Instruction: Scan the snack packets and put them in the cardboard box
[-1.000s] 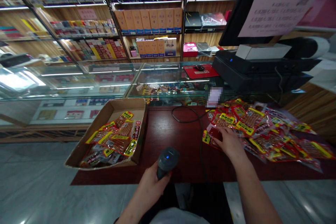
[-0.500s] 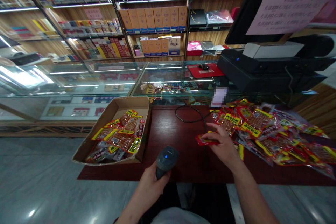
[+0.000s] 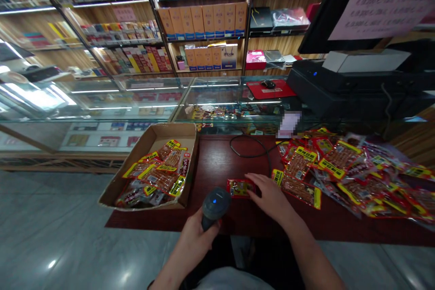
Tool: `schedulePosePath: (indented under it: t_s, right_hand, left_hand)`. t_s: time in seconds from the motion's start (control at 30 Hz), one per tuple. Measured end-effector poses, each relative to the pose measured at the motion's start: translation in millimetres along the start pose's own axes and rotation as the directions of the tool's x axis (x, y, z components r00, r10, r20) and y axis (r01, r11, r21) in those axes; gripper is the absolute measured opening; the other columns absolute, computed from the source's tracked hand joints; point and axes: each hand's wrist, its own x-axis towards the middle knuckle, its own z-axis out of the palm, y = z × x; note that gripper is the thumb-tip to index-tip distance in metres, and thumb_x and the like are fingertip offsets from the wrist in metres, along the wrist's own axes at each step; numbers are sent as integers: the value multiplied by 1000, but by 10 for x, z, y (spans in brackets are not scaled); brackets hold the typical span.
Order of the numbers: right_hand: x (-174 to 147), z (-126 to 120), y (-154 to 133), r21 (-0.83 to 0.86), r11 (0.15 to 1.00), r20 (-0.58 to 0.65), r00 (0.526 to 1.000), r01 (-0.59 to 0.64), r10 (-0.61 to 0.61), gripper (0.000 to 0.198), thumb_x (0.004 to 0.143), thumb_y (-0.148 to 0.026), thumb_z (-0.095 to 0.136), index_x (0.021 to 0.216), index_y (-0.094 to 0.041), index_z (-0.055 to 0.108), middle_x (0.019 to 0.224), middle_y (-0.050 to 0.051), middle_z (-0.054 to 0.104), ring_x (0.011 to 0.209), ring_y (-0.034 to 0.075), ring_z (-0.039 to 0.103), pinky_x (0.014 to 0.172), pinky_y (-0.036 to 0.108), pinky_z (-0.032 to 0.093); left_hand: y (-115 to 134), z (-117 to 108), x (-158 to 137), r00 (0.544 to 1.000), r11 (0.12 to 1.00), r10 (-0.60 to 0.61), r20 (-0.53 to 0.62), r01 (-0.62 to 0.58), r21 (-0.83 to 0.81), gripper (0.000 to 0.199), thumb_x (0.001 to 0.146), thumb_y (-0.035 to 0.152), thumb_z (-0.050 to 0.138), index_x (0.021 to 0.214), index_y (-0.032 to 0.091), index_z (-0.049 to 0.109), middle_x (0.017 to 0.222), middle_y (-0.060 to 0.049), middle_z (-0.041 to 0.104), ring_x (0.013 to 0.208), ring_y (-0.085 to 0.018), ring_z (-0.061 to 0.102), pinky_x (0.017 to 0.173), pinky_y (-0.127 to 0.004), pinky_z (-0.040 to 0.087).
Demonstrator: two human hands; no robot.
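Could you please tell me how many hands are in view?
2: the left hand grips a handheld scanner; the right hand is at the right end of a small red-edged packet on the dark red table.

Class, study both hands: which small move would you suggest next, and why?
Probably tilt the dark grey handheld plastic scanner toward the small red-edged shiny packet: the left hand grips the scanner near the packet's left end, while the right hand touches its right end on the dark red wooden table.
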Motion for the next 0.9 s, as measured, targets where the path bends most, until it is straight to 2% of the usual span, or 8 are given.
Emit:
schedulePosePath:
  t_s: [0.07, 0.17, 0.27, 0.37, 0.47, 0.53, 0.7, 0.9]
  right_hand:
    - [66, -23, 23, -25, 1000, 3, 1000, -15, 16, 51, 91, -23, 64, 143, -22, 62, 144, 12, 66, 134, 28, 60, 116, 49, 43]
    - [134, -37, 11, -96, 995, 55, 999, 4, 1, 57, 88, -23, 71, 144, -24, 61, 138, 13, 68, 128, 31, 62, 111, 49, 46]
    - [163, -60, -34, -150, 989, 92, 996, 7, 7, 53, 85, -22, 76, 137, -24, 66, 127, 12, 70, 119, 32, 64, 106, 48, 49]
    - [175, -100, -60, -21, 1000, 121, 993, 3, 0, 47, 86, -16, 70, 132, -23, 70, 120, 9, 66, 110, 25, 67, 101, 38, 52]
    - [189, -156, -50, 164, 986, 125, 991, 32, -53, 53, 86, -5, 57, 133, -27, 71, 117, 5, 64, 109, 18, 67, 103, 30, 50]
    - [206, -209, -34, 202, 978, 137, 987, 52, -81, 59, 85, -2, 52, 133, -29, 73, 112, 5, 66, 107, 17, 67, 103, 30, 50]
    - [290, -372, -22, 170, 983, 179, 978, 73, -103, 63, 82, -2, 49, 133, -30, 74, 110, 5, 74, 104, 19, 70, 98, 31, 52]
    - [422, -475, -105, 111, 989, 224, 967, 100, -123, 62, 79, -3, 49, 129, -27, 76, 108, 6, 78, 98, 19, 72, 90, 27, 52]
  left_hand:
    - [27, 22, 10, 1000, 1000, 2, 21, -2, 9, 20, 84, 35, 65, 95, 17, 62, 59, 7, 56, 45, -10, 51, 46, -21, 38]
    - [89, 40, -3, 998, 999, 20, 55, -22, 47, 19, 86, 31, 62, 98, 17, 64, 62, 5, 59, 46, -11, 52, 47, -22, 38]
    - [142, 16, -29, 998, 991, 50, 49, -56, 120, 19, 85, 28, 61, 99, 17, 67, 63, 3, 65, 56, -16, 61, 54, -24, 44]
    - [178, -54, -51, 993, 970, 108, 38, -114, 217, 20, 84, 23, 61, 100, 17, 70, 77, -2, 75, 76, -22, 70, 69, -27, 50]
    - [229, -151, -81, 988, 939, 144, 61, -156, 307, 22, 82, 17, 59, 101, 16, 71, 90, -5, 79, 84, -23, 71, 77, -29, 50]
    - [285, -210, -116, 983, 924, 151, 103, -177, 340, 24, 81, 14, 58, 100, 16, 71, 91, -5, 79, 83, -23, 71, 76, -28, 49]
    - [418, -259, -214, 964, 893, 167, 207, -237, 383, 25, 80, 10, 57, 100, 18, 70, 87, -3, 78, 79, -21, 71, 71, -25, 45]
    - [462, -187, -255, 959, 889, 171, 226, -249, 384, 27, 78, 9, 56, 99, 19, 70, 88, -4, 78, 80, -22, 72, 69, -25, 44]
